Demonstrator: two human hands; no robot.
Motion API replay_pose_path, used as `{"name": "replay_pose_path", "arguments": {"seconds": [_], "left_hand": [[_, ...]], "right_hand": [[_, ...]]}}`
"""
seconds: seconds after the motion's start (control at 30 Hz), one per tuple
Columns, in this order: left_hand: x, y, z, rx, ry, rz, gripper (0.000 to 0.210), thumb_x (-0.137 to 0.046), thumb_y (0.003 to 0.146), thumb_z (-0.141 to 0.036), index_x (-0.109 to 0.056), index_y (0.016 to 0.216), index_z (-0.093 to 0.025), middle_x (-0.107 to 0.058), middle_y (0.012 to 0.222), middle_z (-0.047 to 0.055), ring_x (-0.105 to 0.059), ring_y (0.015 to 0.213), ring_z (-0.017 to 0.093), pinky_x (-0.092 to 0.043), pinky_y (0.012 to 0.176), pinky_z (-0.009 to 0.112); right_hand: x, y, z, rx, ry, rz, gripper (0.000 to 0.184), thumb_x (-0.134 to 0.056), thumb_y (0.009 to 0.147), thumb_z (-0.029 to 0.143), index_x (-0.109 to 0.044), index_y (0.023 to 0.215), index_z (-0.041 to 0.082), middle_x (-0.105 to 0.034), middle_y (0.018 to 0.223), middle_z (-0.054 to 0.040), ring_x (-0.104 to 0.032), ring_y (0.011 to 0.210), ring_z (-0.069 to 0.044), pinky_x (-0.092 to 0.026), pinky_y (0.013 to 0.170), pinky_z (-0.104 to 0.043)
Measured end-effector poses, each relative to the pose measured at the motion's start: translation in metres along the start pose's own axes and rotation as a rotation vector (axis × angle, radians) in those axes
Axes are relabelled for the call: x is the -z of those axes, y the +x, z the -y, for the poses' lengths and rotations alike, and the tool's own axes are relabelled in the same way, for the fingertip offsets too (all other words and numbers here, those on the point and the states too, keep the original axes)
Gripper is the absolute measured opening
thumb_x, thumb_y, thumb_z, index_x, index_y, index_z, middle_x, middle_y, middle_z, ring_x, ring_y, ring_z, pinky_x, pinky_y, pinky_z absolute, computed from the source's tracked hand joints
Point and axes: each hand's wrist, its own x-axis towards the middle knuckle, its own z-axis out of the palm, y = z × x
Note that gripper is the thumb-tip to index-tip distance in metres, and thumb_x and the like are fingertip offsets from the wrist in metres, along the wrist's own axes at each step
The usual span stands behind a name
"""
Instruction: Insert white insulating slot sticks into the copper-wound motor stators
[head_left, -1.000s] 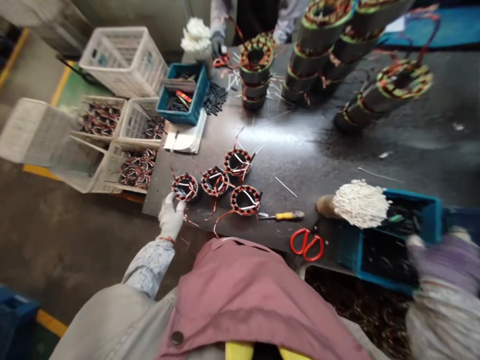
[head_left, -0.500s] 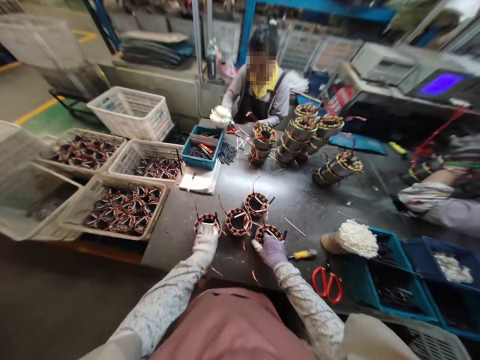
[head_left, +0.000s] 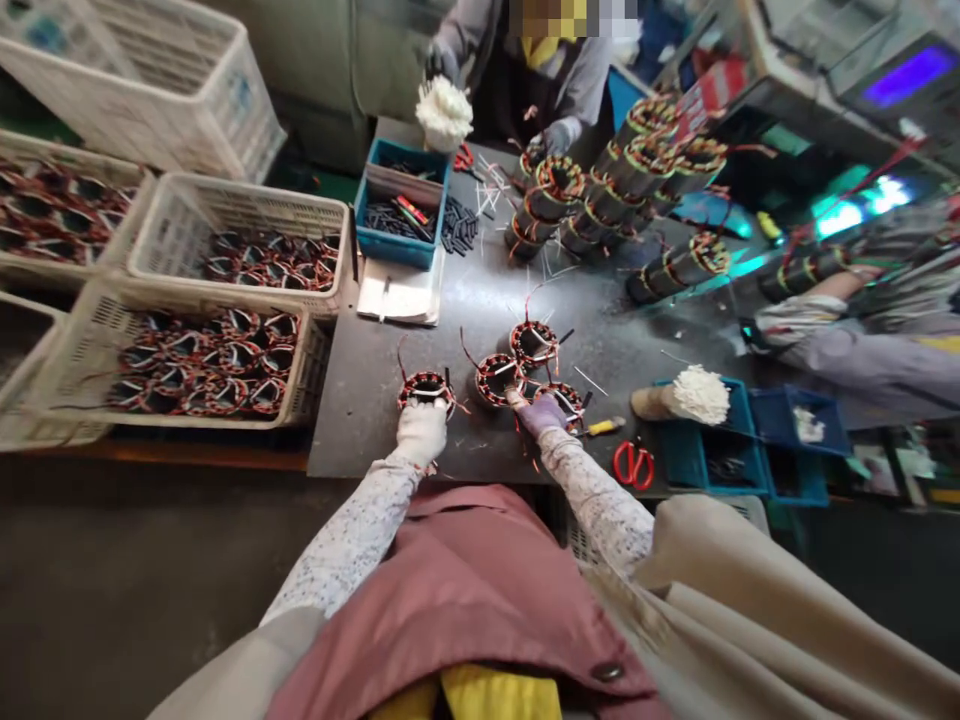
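My left hand, in a white glove, is closed on the near rim of a wire-wound motor stator standing on the dark table. My right hand, in a purple glove, grips another stator; its fingers are partly hidden. The right thumb points left, close to the edge of a third stator; whether it touches cannot be made out. Just behind stands one more stator. All have copper-red windings, loose wire ends and white and black sleeves.
Red-handled scissors and a yellow-handled tool lie right of my hands. Blue bins and a bundle of white sleeves stand beyond. Crates of stators are left. Across the table, a co-worker's gloved hand is near stacked stators.
My view has tilted down. The left stator, with my left hand on it, sits slightly farther from the others. My right thumb is closer to the middle stator. The co-worker's hand shows at the stack.
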Motion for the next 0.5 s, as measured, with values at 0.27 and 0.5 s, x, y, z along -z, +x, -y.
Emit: {"name": "replay_pose_path", "arguments": {"seconds": [0.27,0.5], "left_hand": [[0.015,0.008,0.021,0.046,0.062,-0.004,0.038,-0.054,0.088,-0.029,-0.059,0.122,-0.013,-0.070,0.108,0.019,-0.059,0.114,0.034,-0.043,0.095,0.044],[0.044,-0.010,0.030,0.074,0.016,0.074,0.040,-0.058,0.094,-0.039,-0.057,0.127,-0.016,-0.062,0.124,0.012,-0.060,0.112,0.025,-0.052,0.095,0.046]], "right_hand": [[-0.013,0.011,0.022,-0.051,0.057,-0.066,0.071,-0.066,0.084,0.046,-0.051,0.137,0.002,-0.058,0.132,-0.0271,-0.064,0.117,-0.033,-0.055,0.090,-0.037],[-0.048,-0.061,0.014,0.300,-0.075,-0.029,0.038,-0.067,0.082,0.027,-0.067,0.114,0.007,-0.067,0.121,-0.0186,-0.061,0.120,-0.028,-0.046,0.103,-0.031]]}}
